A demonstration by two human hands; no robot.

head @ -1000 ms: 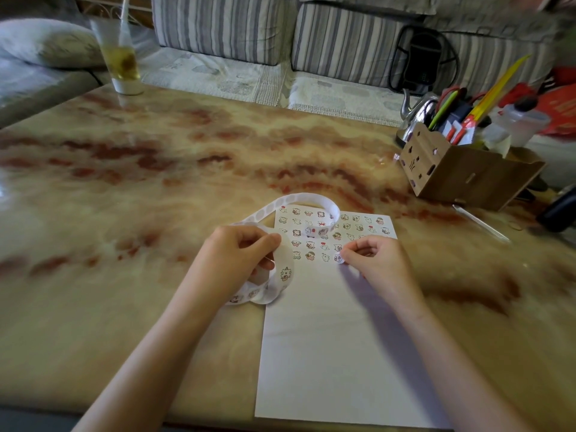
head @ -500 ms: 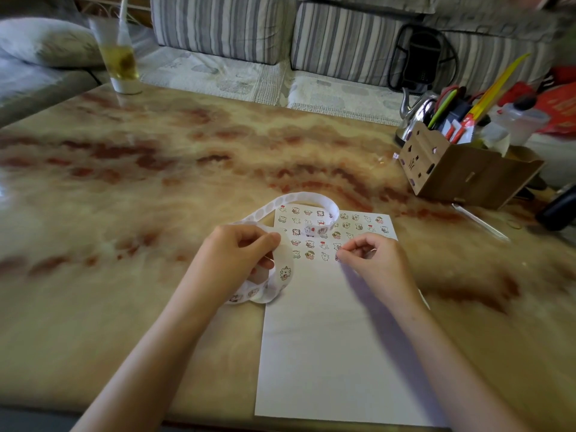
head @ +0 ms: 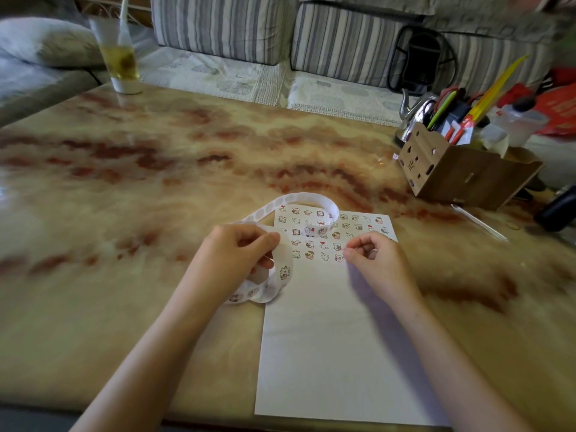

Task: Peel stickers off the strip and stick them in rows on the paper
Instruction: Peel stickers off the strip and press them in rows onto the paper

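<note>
The paper (head: 327,353) lies flat on the marbled table (head: 156,188), its near edge close to the table's near edge. Its far end carries four rows of small cartoon stickers (head: 324,232); the fourth row stops partway across, and the rest of the sheet is blank.

The strip (head: 285,275) curls in a loose loop. Its far arc stands over the top left corner of the paper and its near coil rests on the table at the paper's left edge.

The left hand (head: 237,254) holds the strip, thumb and curled fingers closed round it, just left of the sheet. The right hand (head: 374,260) rests over the paper's right side, fingers curled in and thumb and forefinger tips drawn together beside the last sticker of the fourth row. Whether anything sits between those fingertips cannot be told.

Also noted: a glass of yellow drink (head: 120,57) stands at the far left corner, and a cardboard organiser (head: 461,176) full of pens at the far right. A striped sofa (head: 218,26) lies beyond the table.
</note>
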